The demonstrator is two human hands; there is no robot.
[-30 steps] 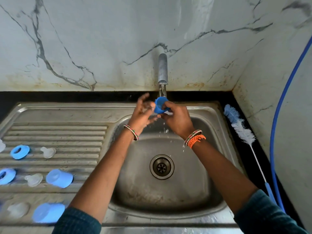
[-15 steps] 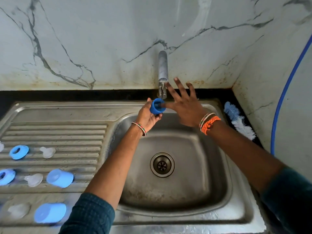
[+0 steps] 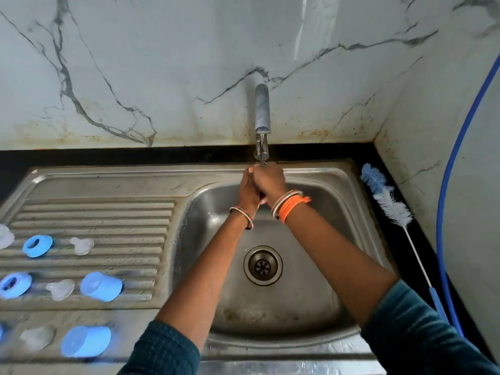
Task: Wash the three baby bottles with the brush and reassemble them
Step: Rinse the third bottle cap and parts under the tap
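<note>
1. Both hands meet at centre frame, directly under the grey metal tap spout [image 3: 262, 109], above the stainless steel sink basin [image 3: 319, 266].
2. Right hand [image 3: 269, 181] lies over the left hand [image 3: 249, 193], pressed together. Fingers hidden from this angle; cannot tell whether either grip is clenched, released, or grasping anything. No bottle part visible between them.
3. Left of frame, on the ribbed steel drainboard [image 3: 108, 220]: blue plastic screw ring [image 3: 37, 246] beside a clear silicone teat [image 3: 82, 245].
4. Next row down: second blue ring [image 3: 15, 285], second clear teat [image 3: 60, 289], light blue plastic cap [image 3: 101, 286] on its side.
5. Lower left: third clear teat [image 3: 36, 337] and another light blue cap [image 3: 86, 341].
6. Right of frame, on the black bench [image 3: 389, 174]: long white-and-blue bristle bottle brush [image 3: 389, 204], well apart from both hands.
7. Blue hose [image 3: 446, 212] runs down the right wall, beside the brush handle.
</note>
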